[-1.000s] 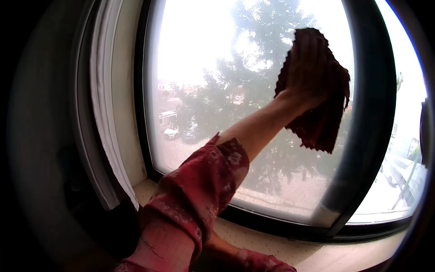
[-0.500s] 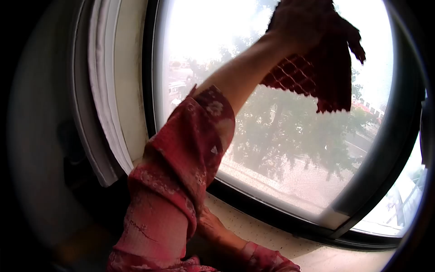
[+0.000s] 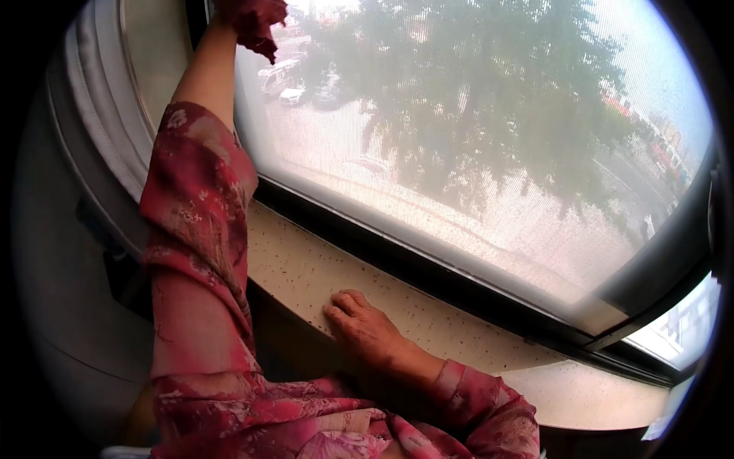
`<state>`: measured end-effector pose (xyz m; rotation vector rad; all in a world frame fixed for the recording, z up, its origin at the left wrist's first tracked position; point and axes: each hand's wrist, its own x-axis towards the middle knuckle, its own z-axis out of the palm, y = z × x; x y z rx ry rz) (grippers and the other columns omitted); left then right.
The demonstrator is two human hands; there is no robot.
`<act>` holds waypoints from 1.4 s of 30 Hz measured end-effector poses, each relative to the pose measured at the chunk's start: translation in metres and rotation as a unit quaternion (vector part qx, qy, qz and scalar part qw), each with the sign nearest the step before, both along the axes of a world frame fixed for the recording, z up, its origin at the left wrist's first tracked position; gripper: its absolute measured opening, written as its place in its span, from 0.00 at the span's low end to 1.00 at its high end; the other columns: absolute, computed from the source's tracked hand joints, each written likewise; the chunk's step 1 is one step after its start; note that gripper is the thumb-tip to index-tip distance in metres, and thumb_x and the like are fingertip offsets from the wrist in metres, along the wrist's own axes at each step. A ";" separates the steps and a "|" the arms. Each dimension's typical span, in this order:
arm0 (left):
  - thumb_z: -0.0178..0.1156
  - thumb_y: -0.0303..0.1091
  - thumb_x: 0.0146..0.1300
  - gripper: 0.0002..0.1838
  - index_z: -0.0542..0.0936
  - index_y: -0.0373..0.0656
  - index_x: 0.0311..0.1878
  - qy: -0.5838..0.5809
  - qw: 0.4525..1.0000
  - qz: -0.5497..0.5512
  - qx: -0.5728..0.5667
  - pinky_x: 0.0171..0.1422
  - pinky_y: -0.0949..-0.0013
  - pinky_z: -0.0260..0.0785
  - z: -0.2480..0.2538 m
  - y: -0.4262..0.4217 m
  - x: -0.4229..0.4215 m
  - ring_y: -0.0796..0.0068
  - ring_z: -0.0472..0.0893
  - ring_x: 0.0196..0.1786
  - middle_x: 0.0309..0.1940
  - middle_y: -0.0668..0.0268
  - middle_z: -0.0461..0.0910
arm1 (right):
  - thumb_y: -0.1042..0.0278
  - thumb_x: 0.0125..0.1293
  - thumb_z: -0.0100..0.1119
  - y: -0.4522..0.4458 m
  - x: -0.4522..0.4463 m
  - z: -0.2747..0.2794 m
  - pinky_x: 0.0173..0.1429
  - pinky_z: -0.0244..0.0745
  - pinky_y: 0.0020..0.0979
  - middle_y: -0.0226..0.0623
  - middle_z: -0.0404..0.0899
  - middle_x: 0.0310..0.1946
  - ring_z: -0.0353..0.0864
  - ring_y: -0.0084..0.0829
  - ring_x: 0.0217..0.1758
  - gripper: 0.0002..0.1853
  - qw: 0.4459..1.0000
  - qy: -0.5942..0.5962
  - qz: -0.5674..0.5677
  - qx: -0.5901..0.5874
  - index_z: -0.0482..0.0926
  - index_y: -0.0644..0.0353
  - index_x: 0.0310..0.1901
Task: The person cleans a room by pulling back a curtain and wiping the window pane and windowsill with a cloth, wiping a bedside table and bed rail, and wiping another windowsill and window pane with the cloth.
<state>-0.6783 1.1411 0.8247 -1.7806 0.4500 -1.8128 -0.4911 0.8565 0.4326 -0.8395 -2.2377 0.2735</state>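
Note:
My left hand [image 3: 222,24] is at the top left, against the window glass near its left frame, mostly cut off by the view's edge. It is closed on a dark red cloth [image 3: 258,27] with a jagged edge, which hangs beside the wrist. My right hand [image 3: 361,325] rests on the speckled window sill [image 3: 294,260] near its inner edge. Its fingers are loosely bent with small gaps between them, and nothing shows in them. Sleeves of red flowered fabric cover both arms.
The large window pane [image 3: 459,153] has a dark frame [image 3: 397,264] along its bottom and right. Pale curtain folds [image 3: 103,115] hang at the left. Outside are a tree, parked cars and a road.
My left hand and the cloth have shifted from the upper right of the view to the top left. The view has tilted lower, and my right hand on the sill now shows.

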 end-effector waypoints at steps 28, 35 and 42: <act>0.55 0.42 0.62 0.26 0.74 0.41 0.61 0.022 0.933 0.286 -0.219 0.74 0.54 0.51 -0.212 -0.098 0.128 0.56 0.63 0.70 0.65 0.62 0.69 | 0.69 0.54 0.55 0.006 0.008 -0.013 0.51 0.73 0.33 0.42 0.70 0.37 0.69 0.40 0.47 0.10 0.993 -0.036 -0.049 0.105 0.73 0.65 0.36; 0.61 0.34 0.53 0.23 0.77 0.46 0.55 -0.015 0.972 0.235 -0.024 0.66 0.55 0.61 -0.124 -0.213 0.281 0.52 0.67 0.66 0.62 0.56 0.71 | 0.69 0.54 0.56 0.017 -0.012 -0.036 0.48 0.77 0.34 0.42 0.71 0.41 0.69 0.42 0.49 0.09 0.992 0.056 -0.035 0.106 0.77 0.64 0.35; 0.53 0.35 0.67 0.24 0.70 0.32 0.63 0.078 0.989 0.119 0.041 0.77 0.54 0.49 -0.092 -0.279 0.379 0.58 0.65 0.68 0.66 0.52 0.66 | 0.71 0.54 0.54 0.030 -0.021 -0.045 0.52 0.76 0.38 0.44 0.71 0.50 0.69 0.43 0.54 0.16 0.987 0.073 -0.006 0.141 0.77 0.64 0.46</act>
